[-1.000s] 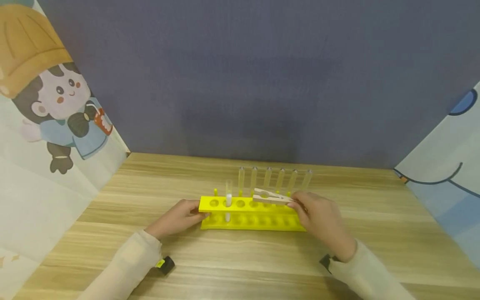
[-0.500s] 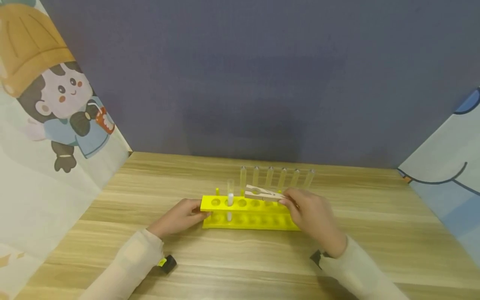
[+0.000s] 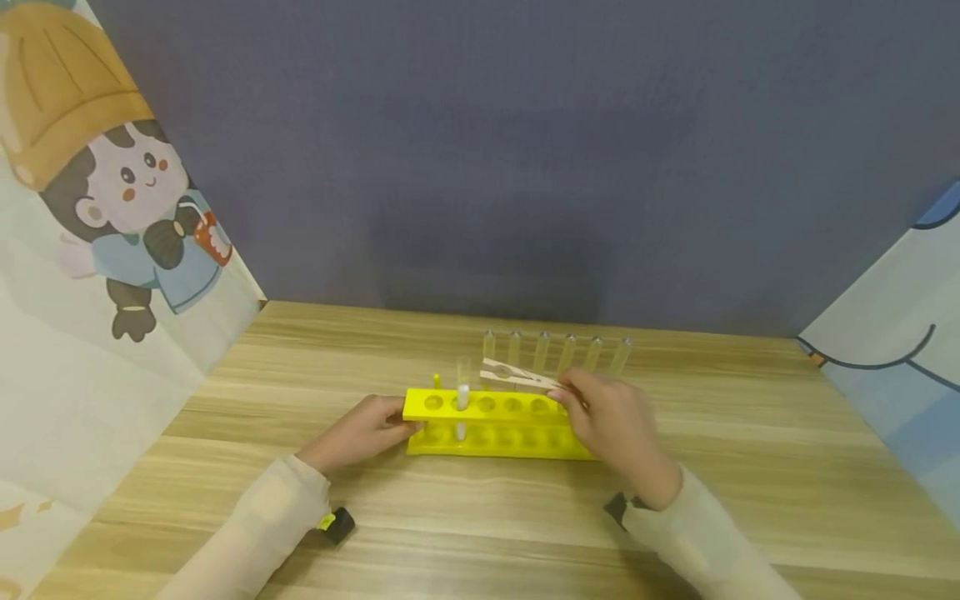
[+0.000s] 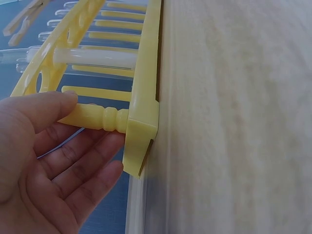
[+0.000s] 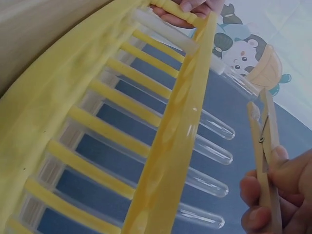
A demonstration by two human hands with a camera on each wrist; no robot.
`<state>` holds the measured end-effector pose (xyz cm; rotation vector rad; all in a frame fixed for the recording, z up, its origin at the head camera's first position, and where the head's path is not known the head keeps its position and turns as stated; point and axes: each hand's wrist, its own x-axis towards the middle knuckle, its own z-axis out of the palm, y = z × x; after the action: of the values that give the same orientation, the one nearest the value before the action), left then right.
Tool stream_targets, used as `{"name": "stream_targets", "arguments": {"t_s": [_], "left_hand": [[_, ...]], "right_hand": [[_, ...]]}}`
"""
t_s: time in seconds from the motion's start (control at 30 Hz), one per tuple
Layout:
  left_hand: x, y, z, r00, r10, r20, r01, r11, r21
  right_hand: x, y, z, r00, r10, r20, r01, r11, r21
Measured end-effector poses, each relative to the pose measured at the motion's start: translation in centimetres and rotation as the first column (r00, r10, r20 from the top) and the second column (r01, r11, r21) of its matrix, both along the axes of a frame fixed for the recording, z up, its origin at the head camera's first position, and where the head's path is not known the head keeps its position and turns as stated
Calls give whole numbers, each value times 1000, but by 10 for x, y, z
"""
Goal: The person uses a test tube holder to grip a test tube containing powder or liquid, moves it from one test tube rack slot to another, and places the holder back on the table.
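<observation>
A yellow test tube rack (image 3: 487, 414) stands on the table. My left hand (image 3: 367, 429) grips its left end; in the left wrist view, thumb and fingers pinch the ridged end post (image 4: 92, 117). One test tube with white contents (image 3: 462, 396) sits upright in the second hole from the left. My right hand (image 3: 615, 433) holds a wooden test tube clamp (image 3: 525, 379) near its tail, level above the rack. The clamp's tips point left, slightly apart with nothing between them, to the right of the white-filled tube. My right hand hides the rack's right end.
Several clear test tubes (image 3: 542, 354) stand upside down on pegs along the rack's back. Behind the wooden table (image 3: 480, 525) rises a dark blue panel (image 3: 480, 167). Cartoon-printed cloth (image 3: 60, 350) borders the left side, with another printed cloth (image 3: 900, 333) on the right.
My right hand has carried the clamp left and slightly up, bringing its tips closer to the white-filled tube. The left hand keeps its grip on the rack's end.
</observation>
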<state>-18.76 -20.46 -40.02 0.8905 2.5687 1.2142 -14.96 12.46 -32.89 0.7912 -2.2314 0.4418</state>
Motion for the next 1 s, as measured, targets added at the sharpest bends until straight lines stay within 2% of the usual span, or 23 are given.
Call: {"name": "stream_targets", "arguments": {"t_s": [0.5, 0.77, 1.0], "left_hand": [[-2, 2, 3, 1000, 24, 1, -24, 1000, 1], [-10, 12, 2, 999, 49, -3, -49, 999, 0], [-17, 21, 0, 997, 79, -3, -79, 997, 4]], "right_hand": [[-10, -12, 11, 999, 11, -30, -12, 1000, -22], [-29, -5, 17, 1000, 4, 3, -4, 1000, -6], [-48, 1, 17, 998, 42, -49, -42, 999, -3]]}}
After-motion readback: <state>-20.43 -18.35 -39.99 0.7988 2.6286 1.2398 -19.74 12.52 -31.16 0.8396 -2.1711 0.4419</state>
